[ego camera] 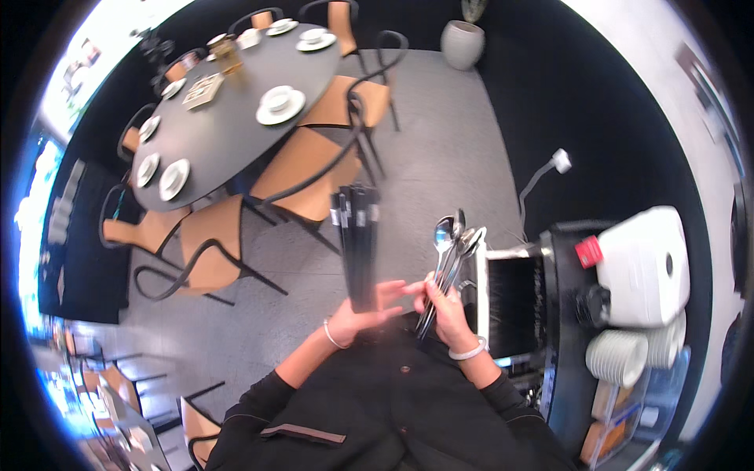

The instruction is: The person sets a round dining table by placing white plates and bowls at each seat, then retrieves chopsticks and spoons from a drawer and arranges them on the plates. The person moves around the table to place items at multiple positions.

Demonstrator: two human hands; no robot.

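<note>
In my left hand [359, 318] is a bundle of black chopsticks [357, 241], blurred, with pale bands near their upper ends. They point away from me, and the fingers of this hand extend toward the right. My right hand [446, 309] grips several metal spoons [450, 238] by their handles, bowls uppermost and fanned slightly apart. Both hands are close together in front of my dark shirt, with fingertips nearly meeting. An open drawer [515, 306] with a pale edge and dark inside lies just right of the spoons.
A round dark table [235, 129] ahead left bears white cups on saucers [281, 106]. Tan chairs [309, 171] with curved black arms surround it. On the right, a black sideboard [568, 265] carries a white appliance [642, 268] and stacked white plates [615, 359]. A grey planter [462, 44] stands farther off.
</note>
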